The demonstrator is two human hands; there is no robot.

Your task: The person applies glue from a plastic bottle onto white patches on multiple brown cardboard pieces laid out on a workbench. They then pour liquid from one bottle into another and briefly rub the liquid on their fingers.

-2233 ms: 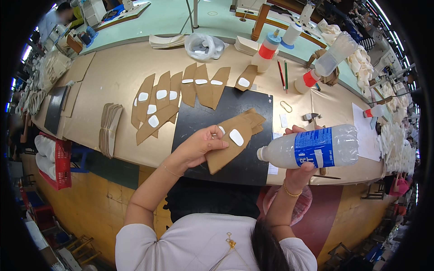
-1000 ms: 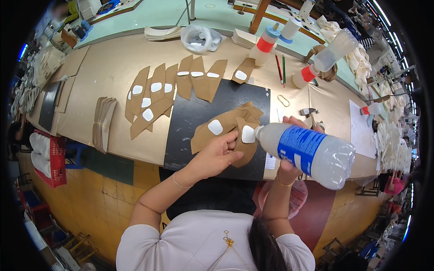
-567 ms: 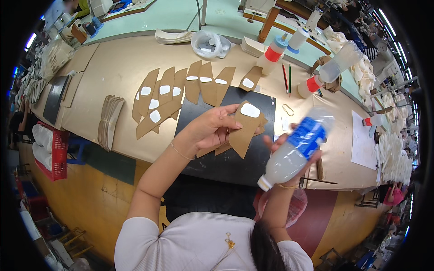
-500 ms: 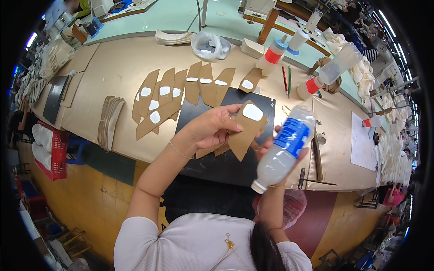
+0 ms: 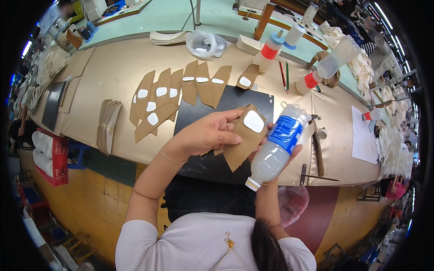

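Above the black rectangular mat [image 5: 190, 118], my left hand [image 5: 210, 133] is pinching a brown, flat, pointed piece [image 5: 239, 148], the thumb pressing on its face and the fingers curling behind. A rounded white patch [image 5: 254, 121] is facing up at that piece's far end, beyond my thumb. Just to the right, my right hand [image 5: 288, 161] is wrapping partway around a clear plastic bottle with a blue label [image 5: 284, 134], the fingers half curled. This bottle is tilting, its white cap [image 5: 253, 183] pointing down toward my body. I am not able to tell whether it is touching the piece.

Near my wrists, the front edge of the gold-covered table [image 5: 131, 58] is running across. Right of my right hand, a wooden-handled hammer [image 5: 319, 156] is lying, and a thin dark rod with a crosspiece [image 5: 303, 175] is resting close to that edge. Farther right, gold covering is stretching toward a white paper sheet [image 5: 365, 135]. Beyond my left hand, brown patched pieces [image 5: 158, 101] are fanning out, some overlapping the mat. Farther left, past more gold covering, a tied bundle of brown strips [image 5: 108, 128] is lying.
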